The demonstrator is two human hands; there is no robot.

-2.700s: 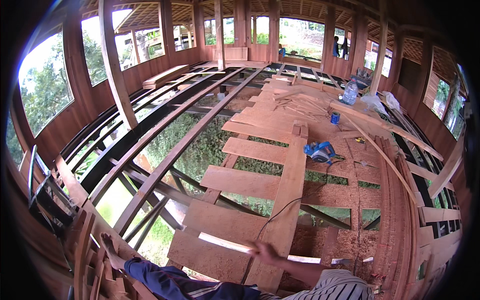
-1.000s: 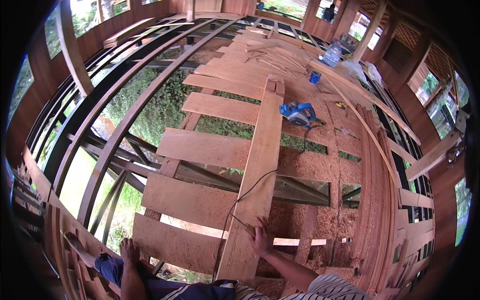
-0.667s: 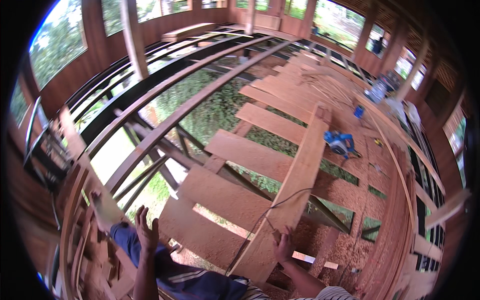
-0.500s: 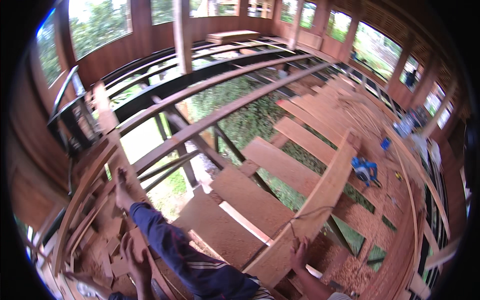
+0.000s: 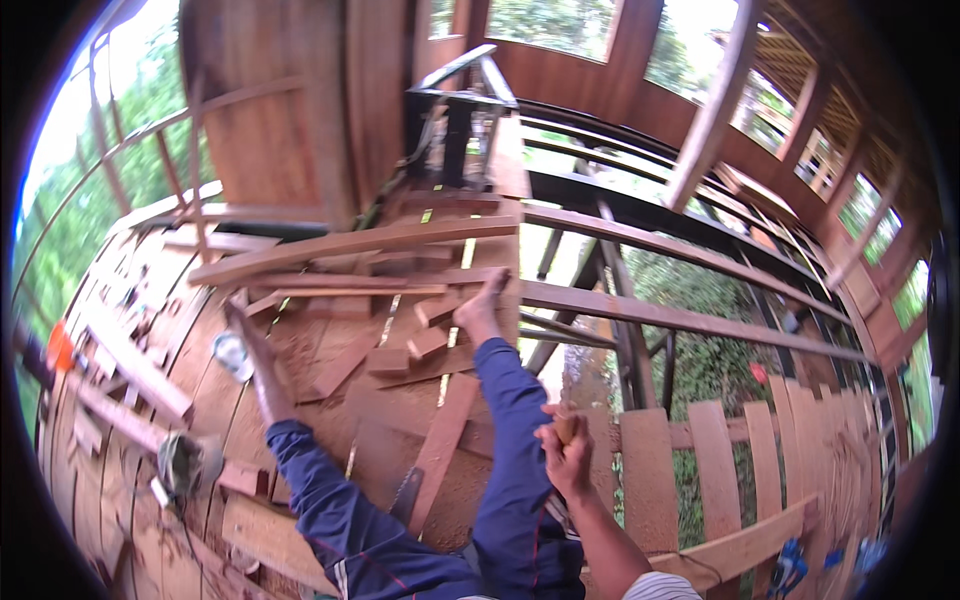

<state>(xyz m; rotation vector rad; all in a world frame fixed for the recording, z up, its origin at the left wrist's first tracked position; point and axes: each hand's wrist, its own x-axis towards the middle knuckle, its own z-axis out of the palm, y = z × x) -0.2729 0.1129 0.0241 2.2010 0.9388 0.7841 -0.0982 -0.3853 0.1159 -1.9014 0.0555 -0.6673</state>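
Head camera view: a barefoot worker sits among cut timber at the edge of a half-laid floor, the right hand [image 5: 567, 452] just beside the right leg [image 5: 508, 440] in the frame. Its fingers curl around a small brown wooden piece [image 5: 566, 424], possibly a handle; the grip hides the rest. The left hand is out of view, so the state of its fingers cannot be told.

Between the legs lies what appears to be a saw blade [image 5: 404, 496], near a flat strip of wood [image 5: 444, 450]. Offcuts [image 5: 388, 362] litter the planks ahead, below a long curved beam [image 5: 370, 247]. The right foot [image 5: 484, 300] rests close to the floor's edge; beyond it, bare joists [image 5: 690, 322] cross an open drop to greenery.

The risks look plain. A loosened grip could send the wooden piece down through the gaps between the spaced boards [image 5: 650, 470]. A shift of the right foot could nudge an offcut over the edge, or slip on it. A leg drawn inward could meet the blade. At lower right, a dark cord [image 5: 700, 562] crosses a long plank [image 5: 745, 545] near a blue power tool [image 5: 790, 570]; a snag there could drag it.
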